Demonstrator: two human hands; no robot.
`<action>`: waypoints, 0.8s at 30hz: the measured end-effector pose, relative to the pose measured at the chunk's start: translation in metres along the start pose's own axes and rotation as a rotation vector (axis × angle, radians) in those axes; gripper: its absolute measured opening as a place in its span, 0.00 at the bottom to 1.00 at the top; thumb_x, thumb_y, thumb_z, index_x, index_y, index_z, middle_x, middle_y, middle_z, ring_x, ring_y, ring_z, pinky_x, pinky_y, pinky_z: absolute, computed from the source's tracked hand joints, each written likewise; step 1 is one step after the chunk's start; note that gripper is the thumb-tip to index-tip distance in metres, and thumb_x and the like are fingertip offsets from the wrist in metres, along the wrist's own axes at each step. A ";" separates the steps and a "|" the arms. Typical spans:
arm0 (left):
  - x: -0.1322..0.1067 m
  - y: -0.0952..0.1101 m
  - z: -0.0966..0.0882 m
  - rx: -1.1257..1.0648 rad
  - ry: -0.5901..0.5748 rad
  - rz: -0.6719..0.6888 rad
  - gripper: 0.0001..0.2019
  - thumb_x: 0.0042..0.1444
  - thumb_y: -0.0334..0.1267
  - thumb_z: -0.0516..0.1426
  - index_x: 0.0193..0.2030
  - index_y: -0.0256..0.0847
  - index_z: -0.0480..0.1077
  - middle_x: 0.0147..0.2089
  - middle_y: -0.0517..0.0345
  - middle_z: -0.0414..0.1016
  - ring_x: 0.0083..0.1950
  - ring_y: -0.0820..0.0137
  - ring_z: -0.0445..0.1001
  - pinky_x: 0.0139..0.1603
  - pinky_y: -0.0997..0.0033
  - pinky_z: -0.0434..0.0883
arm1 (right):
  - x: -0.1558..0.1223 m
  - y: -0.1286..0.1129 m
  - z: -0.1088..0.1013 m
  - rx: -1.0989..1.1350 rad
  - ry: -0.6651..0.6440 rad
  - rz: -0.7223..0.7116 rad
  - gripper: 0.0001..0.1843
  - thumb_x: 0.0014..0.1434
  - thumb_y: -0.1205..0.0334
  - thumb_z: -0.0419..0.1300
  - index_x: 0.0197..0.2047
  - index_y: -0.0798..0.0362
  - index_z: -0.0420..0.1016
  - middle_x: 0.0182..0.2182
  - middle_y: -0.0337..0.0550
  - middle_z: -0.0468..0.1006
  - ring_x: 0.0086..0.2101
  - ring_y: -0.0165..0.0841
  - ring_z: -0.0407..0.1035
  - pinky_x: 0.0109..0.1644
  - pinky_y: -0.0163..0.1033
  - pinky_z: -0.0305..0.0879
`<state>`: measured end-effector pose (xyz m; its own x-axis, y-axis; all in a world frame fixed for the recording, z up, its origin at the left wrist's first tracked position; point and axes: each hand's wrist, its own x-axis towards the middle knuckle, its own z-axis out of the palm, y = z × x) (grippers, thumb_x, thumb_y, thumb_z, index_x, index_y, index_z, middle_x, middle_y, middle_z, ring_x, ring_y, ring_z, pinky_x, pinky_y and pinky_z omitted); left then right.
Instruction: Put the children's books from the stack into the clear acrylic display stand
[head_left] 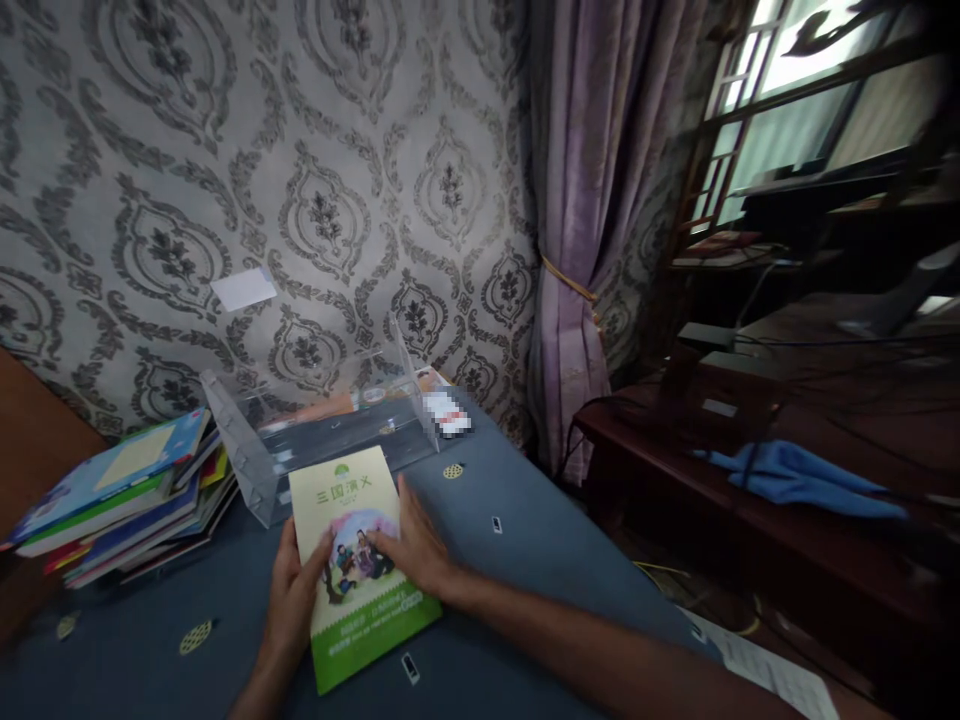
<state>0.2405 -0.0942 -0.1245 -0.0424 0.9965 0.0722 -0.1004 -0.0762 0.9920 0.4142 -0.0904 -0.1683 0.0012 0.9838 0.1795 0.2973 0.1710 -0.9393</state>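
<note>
A green and cream book (pixel 358 590) with a picture on its cover is held over the blue table (pixel 525 540). My left hand (pixel 294 590) grips its left edge, thumb across the cover. My right hand (pixel 414 545) clasps its right edge, fingers curled onto the cover picture. Just beyond the book stands a clear acrylic book holder (pixel 255 450) with an upright divider (pixel 411 385); I cannot tell what lies inside it.
A stack of colourful books (pixel 124 495) lies at the table's left. Patterned wallpaper and a purple curtain (pixel 592 220) stand behind. To the right is a dark wooden bench (pixel 750 500) with a blue cloth (pixel 795 475). A sheet of paper (pixel 765 670) lies at the table's right corner.
</note>
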 end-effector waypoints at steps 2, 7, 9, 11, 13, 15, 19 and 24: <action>0.000 0.006 0.005 0.027 0.026 0.141 0.30 0.46 0.52 0.69 0.52 0.42 0.68 0.49 0.54 0.80 0.46 0.62 0.80 0.45 0.69 0.77 | 0.008 0.001 -0.001 0.310 -0.042 0.046 0.39 0.51 0.46 0.68 0.62 0.57 0.70 0.55 0.54 0.77 0.54 0.49 0.71 0.59 0.54 0.67; 0.007 0.017 0.015 0.098 0.123 0.396 0.25 0.46 0.48 0.69 0.49 0.41 0.70 0.44 0.57 0.80 0.42 0.67 0.79 0.44 0.73 0.76 | 0.012 -0.015 -0.011 0.665 -0.001 -0.127 0.29 0.51 0.42 0.68 0.49 0.55 0.79 0.41 0.44 0.82 0.40 0.38 0.75 0.48 0.44 0.71; 0.014 0.016 0.015 0.052 0.143 0.375 0.26 0.43 0.47 0.71 0.47 0.39 0.72 0.42 0.56 0.81 0.41 0.65 0.79 0.44 0.70 0.76 | 0.009 -0.022 -0.017 0.579 0.079 -0.253 0.26 0.55 0.44 0.66 0.49 0.54 0.79 0.41 0.43 0.82 0.40 0.37 0.74 0.49 0.42 0.70; 0.024 0.009 0.014 -0.030 0.115 0.287 0.26 0.38 0.48 0.72 0.43 0.37 0.74 0.38 0.54 0.82 0.41 0.62 0.80 0.44 0.66 0.77 | 0.007 -0.024 -0.021 0.457 0.106 -0.336 0.22 0.58 0.46 0.64 0.48 0.54 0.79 0.39 0.42 0.82 0.39 0.35 0.73 0.47 0.40 0.70; 0.032 -0.002 0.011 -0.072 0.044 0.184 0.26 0.33 0.48 0.73 0.38 0.37 0.76 0.36 0.53 0.82 0.41 0.58 0.81 0.45 0.62 0.78 | 0.006 -0.019 -0.021 0.389 0.082 -0.368 0.20 0.59 0.46 0.63 0.45 0.55 0.81 0.36 0.42 0.81 0.36 0.35 0.73 0.44 0.39 0.70; 0.036 -0.017 0.006 -0.038 -0.014 0.116 0.25 0.31 0.46 0.73 0.37 0.38 0.76 0.37 0.53 0.82 0.43 0.57 0.81 0.48 0.60 0.78 | 0.007 -0.011 -0.018 0.409 0.031 -0.363 0.21 0.57 0.45 0.64 0.41 0.55 0.82 0.34 0.42 0.82 0.35 0.35 0.74 0.43 0.40 0.71; 0.035 -0.035 -0.001 0.110 -0.080 0.102 0.25 0.38 0.45 0.72 0.44 0.38 0.76 0.46 0.50 0.82 0.51 0.56 0.79 0.58 0.56 0.74 | 0.009 0.001 -0.012 0.525 -0.039 -0.274 0.22 0.52 0.44 0.68 0.40 0.55 0.83 0.35 0.42 0.83 0.37 0.38 0.76 0.45 0.43 0.72; 0.031 -0.031 0.003 0.206 -0.129 0.090 0.23 0.40 0.44 0.71 0.44 0.38 0.78 0.47 0.49 0.82 0.52 0.54 0.79 0.60 0.53 0.72 | 0.016 0.006 -0.009 0.593 -0.024 -0.156 0.25 0.47 0.44 0.71 0.40 0.56 0.84 0.36 0.43 0.84 0.36 0.37 0.76 0.45 0.43 0.73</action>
<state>0.2457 -0.0610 -0.1522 0.0865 0.9832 0.1604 0.1027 -0.1690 0.9803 0.4250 -0.0743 -0.1685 -0.0228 0.9444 0.3280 -0.2901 0.3077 -0.9062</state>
